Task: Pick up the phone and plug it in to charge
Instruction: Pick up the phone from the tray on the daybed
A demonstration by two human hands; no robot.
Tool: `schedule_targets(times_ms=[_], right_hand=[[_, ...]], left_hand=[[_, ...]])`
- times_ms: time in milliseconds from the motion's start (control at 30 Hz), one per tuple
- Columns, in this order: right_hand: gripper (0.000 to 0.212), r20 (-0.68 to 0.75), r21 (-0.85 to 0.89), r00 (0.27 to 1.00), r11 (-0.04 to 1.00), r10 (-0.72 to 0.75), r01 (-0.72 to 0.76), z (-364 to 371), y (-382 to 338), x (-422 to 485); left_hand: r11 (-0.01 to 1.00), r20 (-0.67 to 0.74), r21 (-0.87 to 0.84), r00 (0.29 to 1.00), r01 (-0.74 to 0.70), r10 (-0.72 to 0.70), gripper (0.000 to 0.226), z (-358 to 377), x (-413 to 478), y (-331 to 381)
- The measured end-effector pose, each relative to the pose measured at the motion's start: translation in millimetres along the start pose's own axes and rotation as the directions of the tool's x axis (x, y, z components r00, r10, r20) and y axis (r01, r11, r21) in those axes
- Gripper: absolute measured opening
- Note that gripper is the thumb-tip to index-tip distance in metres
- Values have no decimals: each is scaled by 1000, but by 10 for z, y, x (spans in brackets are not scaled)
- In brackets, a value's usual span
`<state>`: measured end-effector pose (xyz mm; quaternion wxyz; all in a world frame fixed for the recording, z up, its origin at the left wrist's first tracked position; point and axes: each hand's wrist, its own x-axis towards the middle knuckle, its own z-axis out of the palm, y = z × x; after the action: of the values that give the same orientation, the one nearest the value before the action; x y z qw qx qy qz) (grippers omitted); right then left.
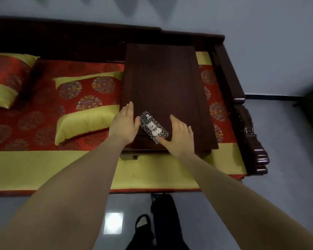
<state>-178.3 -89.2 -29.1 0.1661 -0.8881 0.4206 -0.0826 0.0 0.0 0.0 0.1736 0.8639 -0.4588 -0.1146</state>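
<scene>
No grip yet: phone [154, 127] flanked by open left hand [124, 121] and open right hand [179, 136], thumbs touching it.
Phone is laid face-down on dark wooden tray table [163, 78]; judged light, rigid, slick-cased, best pinched by long edges.

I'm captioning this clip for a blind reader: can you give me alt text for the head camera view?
Two bare hands reach from either side toward a phone in a leopard-print case, lying face down near the front edge of a dark wooden table. The left hand and right hand are open, flanking it. The table sits on a red-and-gold cushioned bench with pillows.
</scene>
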Motion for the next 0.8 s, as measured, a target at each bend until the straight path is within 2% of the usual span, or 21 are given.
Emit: schedule_targets(times_ms=[200, 267, 467, 600, 700, 800], right_hand=[[99, 180, 19, 983, 999, 34, -38, 684, 112, 524], [96, 174, 4, 984, 1000, 26, -27, 814, 170, 588], [82, 91, 31, 995, 999, -41, 38, 951, 224, 546], [87, 127, 87, 992, 996, -20, 10, 958, 232, 603], [92, 168, 111, 985, 994, -27, 8, 931, 258, 613], [92, 201, 122, 976, 990, -88, 64, 881, 311, 620]], left_hand=[[980, 244, -109, 960, 165, -135, 63, 707, 543, -196], [970, 243, -143, 957, 197, -159, 62, 838, 619, -230], [919, 88, -293, 964, 265, -250, 58, 1025, 572, -235], [845, 41, -361, 912, 394, -408, 53, 1065, 655, -164], [794, 69, -374, 868, 479, -492, 58, 1038, 739, -139], [738, 200, -365, 822, 568, -534, 59, 990, 798, -198]])
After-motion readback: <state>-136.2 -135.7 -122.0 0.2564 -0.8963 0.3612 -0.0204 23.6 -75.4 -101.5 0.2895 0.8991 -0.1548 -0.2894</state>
